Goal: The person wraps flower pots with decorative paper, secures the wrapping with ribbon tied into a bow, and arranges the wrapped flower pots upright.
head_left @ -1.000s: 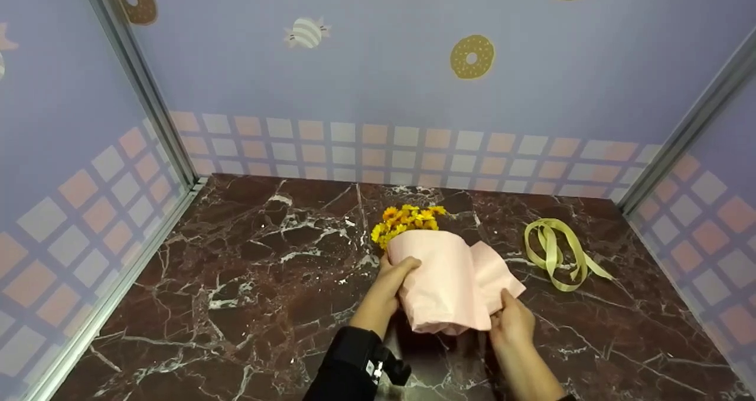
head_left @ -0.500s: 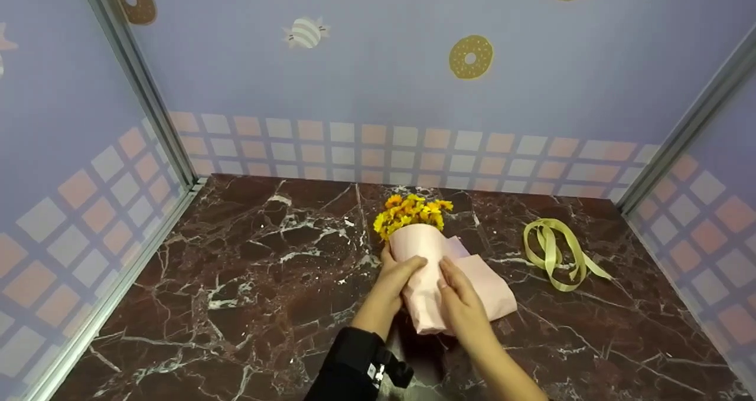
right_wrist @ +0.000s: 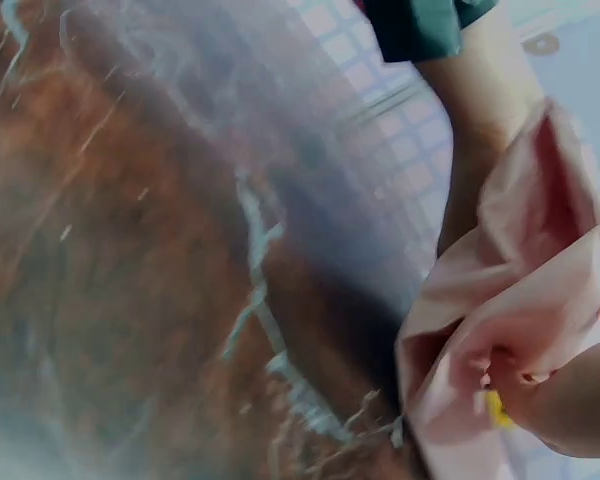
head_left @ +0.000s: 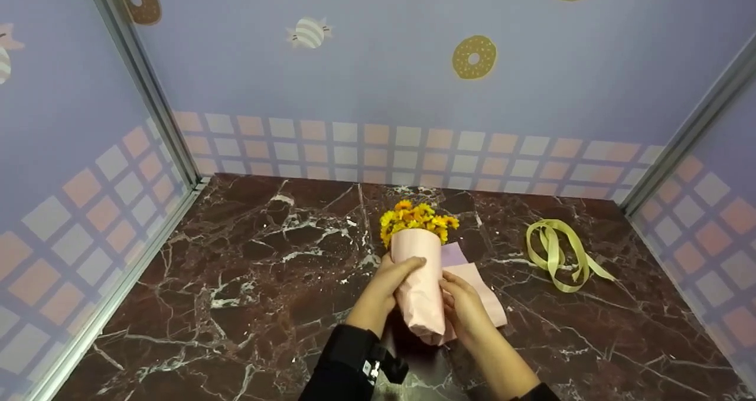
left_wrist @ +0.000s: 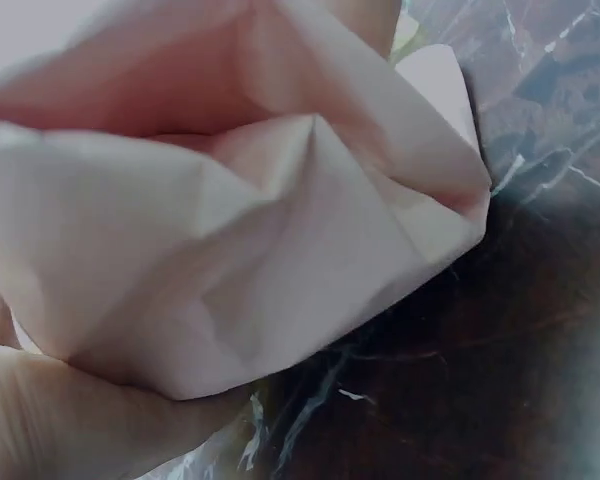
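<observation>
Yellow and orange flowers (head_left: 417,219) poke out of the top of a roll of pale pink wrapping paper (head_left: 417,300). On the left, my left hand (head_left: 383,287) grips the roll, thumb across its front. My right hand (head_left: 466,309) holds the paper at the roll's right side with bent fingers. A loose flap of paper, pink with a purple corner (head_left: 453,256), sticks out behind that hand. Folds at the bottom of the pink paper (left_wrist: 250,270) fill much of the left wrist view. In the right wrist view, fingers press into the crumpled paper (right_wrist: 510,300). The stems are hidden.
A coil of yellow-green ribbon (head_left: 552,253) lies on the dark marbled tabletop (head_left: 266,306) to the right. Patterned lilac walls (head_left: 378,82) enclose the back and both sides, with metal posts at the corners.
My right hand has brought the paper's right part inward, then slid slightly down the roll's right side. The roll is narrower, and the flap now sits behind it. My left hand keeps its grip.
</observation>
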`<state>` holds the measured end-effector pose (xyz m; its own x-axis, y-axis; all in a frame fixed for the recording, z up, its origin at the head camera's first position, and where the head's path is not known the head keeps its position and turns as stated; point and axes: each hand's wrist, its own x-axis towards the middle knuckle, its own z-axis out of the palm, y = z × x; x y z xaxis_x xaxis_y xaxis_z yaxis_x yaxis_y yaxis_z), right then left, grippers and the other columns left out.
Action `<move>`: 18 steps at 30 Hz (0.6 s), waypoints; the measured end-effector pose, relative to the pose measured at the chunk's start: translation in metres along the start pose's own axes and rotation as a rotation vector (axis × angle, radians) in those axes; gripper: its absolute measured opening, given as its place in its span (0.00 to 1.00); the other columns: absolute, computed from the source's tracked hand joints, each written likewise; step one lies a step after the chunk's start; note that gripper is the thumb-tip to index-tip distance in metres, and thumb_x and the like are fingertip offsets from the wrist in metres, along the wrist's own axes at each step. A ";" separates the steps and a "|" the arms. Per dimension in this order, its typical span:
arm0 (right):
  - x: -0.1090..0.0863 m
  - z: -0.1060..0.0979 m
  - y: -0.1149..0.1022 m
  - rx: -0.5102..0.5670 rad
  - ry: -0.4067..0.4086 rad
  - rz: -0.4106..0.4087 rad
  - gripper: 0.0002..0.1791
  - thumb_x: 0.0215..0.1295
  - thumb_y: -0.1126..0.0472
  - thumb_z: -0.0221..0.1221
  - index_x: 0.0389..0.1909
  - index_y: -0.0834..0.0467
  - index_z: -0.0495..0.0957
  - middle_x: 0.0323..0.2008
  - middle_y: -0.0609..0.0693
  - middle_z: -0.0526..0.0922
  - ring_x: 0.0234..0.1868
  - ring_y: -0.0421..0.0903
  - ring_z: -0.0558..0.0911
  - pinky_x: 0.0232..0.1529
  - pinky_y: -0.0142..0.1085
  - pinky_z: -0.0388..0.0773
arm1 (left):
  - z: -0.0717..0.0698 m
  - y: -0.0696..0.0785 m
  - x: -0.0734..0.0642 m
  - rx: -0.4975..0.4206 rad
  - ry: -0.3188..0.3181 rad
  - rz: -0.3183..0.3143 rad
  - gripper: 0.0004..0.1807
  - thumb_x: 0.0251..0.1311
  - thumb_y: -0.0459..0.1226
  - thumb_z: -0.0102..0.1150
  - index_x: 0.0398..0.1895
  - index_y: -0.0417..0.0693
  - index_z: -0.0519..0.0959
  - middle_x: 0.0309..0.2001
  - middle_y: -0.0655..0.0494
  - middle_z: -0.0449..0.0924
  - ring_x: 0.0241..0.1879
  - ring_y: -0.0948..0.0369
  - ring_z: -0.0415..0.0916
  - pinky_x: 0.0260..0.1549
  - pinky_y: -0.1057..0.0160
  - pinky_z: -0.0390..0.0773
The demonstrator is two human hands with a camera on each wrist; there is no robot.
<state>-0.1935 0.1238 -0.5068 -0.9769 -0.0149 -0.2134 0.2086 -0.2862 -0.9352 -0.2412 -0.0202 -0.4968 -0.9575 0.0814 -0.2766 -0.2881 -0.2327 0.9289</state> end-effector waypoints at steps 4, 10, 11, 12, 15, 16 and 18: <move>0.004 -0.005 0.010 0.055 -0.017 0.020 0.27 0.73 0.65 0.44 0.68 0.74 0.54 0.41 0.50 0.80 0.42 0.42 0.79 0.46 0.36 0.75 | 0.001 -0.002 -0.003 0.032 -0.007 0.017 0.44 0.48 0.37 0.62 0.68 0.30 0.55 0.54 0.37 0.67 0.48 0.49 0.70 0.50 0.56 0.73; 0.002 -0.013 0.013 -0.049 0.011 -0.010 0.25 0.73 0.65 0.43 0.65 0.76 0.58 0.41 0.53 0.81 0.42 0.44 0.79 0.45 0.37 0.76 | 0.010 -0.002 -0.002 0.176 0.018 0.034 0.52 0.44 0.34 0.64 0.72 0.30 0.48 0.63 0.31 0.61 0.58 0.42 0.65 0.59 0.50 0.68; 0.001 -0.014 0.013 -0.097 0.016 -0.027 0.25 0.73 0.65 0.43 0.65 0.77 0.59 0.43 0.56 0.81 0.42 0.45 0.79 0.46 0.36 0.77 | 0.012 -0.001 -0.002 0.205 0.029 0.031 0.54 0.44 0.34 0.66 0.73 0.31 0.46 0.64 0.30 0.60 0.60 0.41 0.64 0.60 0.49 0.67; 0.000 -0.016 0.012 -0.153 0.023 -0.048 0.25 0.73 0.65 0.43 0.64 0.78 0.60 0.44 0.59 0.81 0.42 0.45 0.80 0.45 0.36 0.77 | 0.014 -0.001 -0.002 0.237 0.044 0.029 0.55 0.44 0.35 0.67 0.73 0.32 0.46 0.64 0.29 0.59 0.61 0.41 0.63 0.60 0.49 0.67; -0.003 -0.022 0.011 -0.319 0.060 -0.119 0.23 0.71 0.67 0.46 0.59 0.81 0.66 0.46 0.65 0.81 0.41 0.46 0.81 0.42 0.34 0.79 | 0.020 0.000 -0.001 0.321 0.091 0.021 0.57 0.43 0.37 0.69 0.75 0.34 0.45 0.65 0.29 0.59 0.61 0.40 0.64 0.59 0.48 0.68; -0.003 -0.024 0.011 -0.366 0.074 -0.143 0.22 0.70 0.67 0.48 0.57 0.80 0.69 0.47 0.66 0.81 0.42 0.47 0.82 0.43 0.35 0.79 | 0.022 -0.001 -0.001 0.339 0.103 0.028 0.57 0.42 0.37 0.69 0.75 0.35 0.45 0.64 0.29 0.60 0.61 0.40 0.64 0.58 0.48 0.68; -0.005 -0.031 0.011 -0.484 0.115 -0.209 0.19 0.67 0.68 0.53 0.53 0.78 0.73 0.46 0.67 0.82 0.42 0.51 0.82 0.44 0.37 0.79 | 0.025 -0.003 0.001 0.382 0.128 0.040 0.57 0.41 0.37 0.70 0.74 0.36 0.47 0.63 0.29 0.62 0.60 0.40 0.65 0.57 0.48 0.70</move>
<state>-0.1849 0.1510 -0.5245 -0.9941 0.1075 -0.0126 0.0343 0.2030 -0.9786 -0.2405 0.0052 -0.4936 -0.9685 -0.0469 -0.2444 -0.2487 0.1453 0.9576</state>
